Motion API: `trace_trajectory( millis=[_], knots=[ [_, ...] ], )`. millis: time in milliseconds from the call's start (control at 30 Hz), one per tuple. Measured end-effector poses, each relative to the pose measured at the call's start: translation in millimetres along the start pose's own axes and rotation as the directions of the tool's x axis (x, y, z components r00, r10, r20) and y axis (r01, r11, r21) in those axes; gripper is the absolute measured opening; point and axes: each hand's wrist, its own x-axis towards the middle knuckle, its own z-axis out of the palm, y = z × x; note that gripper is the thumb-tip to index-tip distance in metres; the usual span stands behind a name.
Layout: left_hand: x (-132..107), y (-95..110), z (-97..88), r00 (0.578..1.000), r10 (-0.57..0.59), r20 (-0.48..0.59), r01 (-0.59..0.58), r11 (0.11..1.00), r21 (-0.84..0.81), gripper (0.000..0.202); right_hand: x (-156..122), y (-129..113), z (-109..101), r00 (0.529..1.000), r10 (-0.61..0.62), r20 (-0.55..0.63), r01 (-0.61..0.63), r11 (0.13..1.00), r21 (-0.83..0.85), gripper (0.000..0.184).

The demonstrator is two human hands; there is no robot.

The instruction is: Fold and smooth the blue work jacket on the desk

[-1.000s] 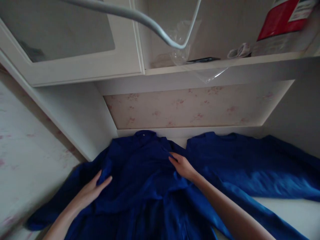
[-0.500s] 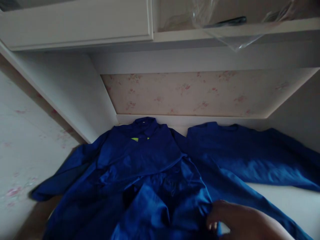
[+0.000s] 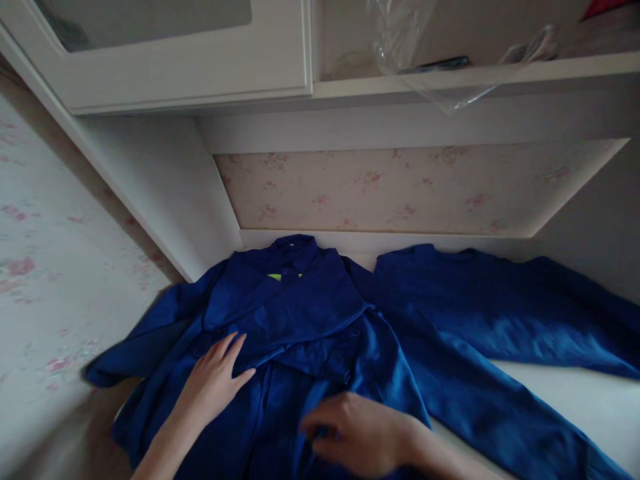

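Left hand (image 3: pixel 216 381) lies flat and spread, fingers splayed, on the chest of the blue jacket (image 3: pixel 295 320), which sprawls collar-up on the desk (image 3: pixel 560 400) against the wall. Right hand (image 3: pixel 357 433) rests low on the jacket's front, fingers loosely curled on the cloth; whether it pinches a fold I cannot tell, the blur hides it. A second blue garment (image 3: pixel 490 313) lies just beside it, its edge touching the jacket's right side.

The risk, as I judge it: the slippery cloth could bunch under the flat palm, and a pull by the right hand might drag the neighbouring garment along where the two overlap.

Against half a second ago: the left hand is in view on the chest now, where it was out of frame, and the right hand has slid inward from the lower right corner.
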Motion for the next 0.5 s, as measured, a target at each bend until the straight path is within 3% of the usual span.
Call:
trace_trajectory(
  millis=[67, 133, 200, 233, 300, 333, 400, 433, 500],
  knots=[
    [15.1, 11.5, 2.3, 0.999, 0.02, 0.045, -0.023, 0.998, 0.058, 0.036, 21.9, 4.5, -4.0, 0.973, 0.029, -0.23, -0.025, 0.999, 0.023, 0.03],
    [24.0, 22.2, -3.3, 0.998, 0.055, 0.035, -0.057, 0.996, 0.067, 0.035, 39.2, 11.5, -4.1, 0.908, 0.073, -0.412, -0.042, 0.996, 0.082, 0.034],
    [28.5, 43.2, -15.3, 0.989, 0.095, -0.116, -0.087, 0.994, 0.073, 0.036, 49.6, 17.4, -1.7, 0.865, 0.096, -0.492, -0.045, 0.992, 0.115, 0.054],
    [29.1, 59.6, -22.2, 0.964, 0.142, -0.223, -0.131, 0.989, 0.064, 0.036, 52.0, 19.2, -1.2, 0.843, 0.106, -0.527, -0.054, 0.992, 0.112, 0.067],
    [27.2, 102.1, -34.0, 0.859, 0.29, -0.421, -0.312, 0.95, 0.019, 0.035, 51.1, 20.6, -4.9, 0.791, 0.092, -0.604, -0.072, 0.996, 0.058, 0.078],
    [24.7, 125.5, -38.1, 0.792, 0.386, -0.474, -0.447, 0.895, -0.017, 0.036, 47.7, 21.5, -9.7, 0.774, 0.066, -0.629, -0.065, 0.998, 0.025, 0.073],
    [17.5, 167.0, -41.6, 0.675, 0.47, -0.568, -0.601, 0.797, -0.056, 0.038, 34.9, 27.0, -23.5, 0.738, 0.036, -0.674, -0.023, 0.999, 0.027, 0.055],
    [13.3, 181.7, -41.0, 0.621, 0.482, -0.618, -0.646, 0.762, -0.055, 0.037, 25.1, 33.2, -30.7, 0.698, 0.061, -0.714, -0.002, 0.997, 0.083, 0.048],
    [6.2, 194.3, -34.5, 0.539, 0.492, -0.684, -0.691, 0.723, -0.025, 0.037, -1.5, 54.6, -40.5, 0.557, 0.204, -0.805, 0.044, 0.961, 0.274, 0.041]
  ],
)
